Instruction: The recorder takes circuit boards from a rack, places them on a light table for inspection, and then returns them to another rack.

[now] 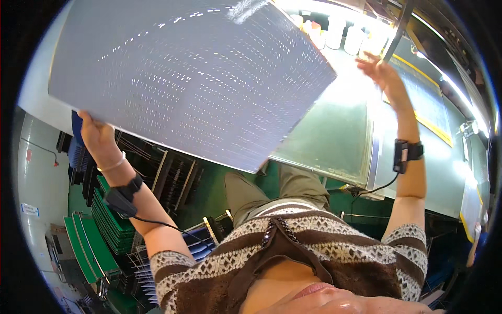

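A large, flat grey panel (178, 104) pierced by many small holes is tilted up at the left, and bright light shows through the holes. My left hand (98, 137) is closed on its lower left edge, with the thumb on the near face. My right hand (380, 76) is raised to the right of the panel, apart from it, fingers spread and slightly blurred, holding nothing. Beneath the panel and between my hands lies a brightly lit glass-topped table (327, 138). The panel hides the table's left part.
White bottles (335, 32) stand at the table's back. A yellow-edged sheet (418, 94) lies at the right beside a metal post (398, 31). At lower left are racks of green boards (91, 248) and dark slotted racks (175, 180). Cables run from the wrist devices.
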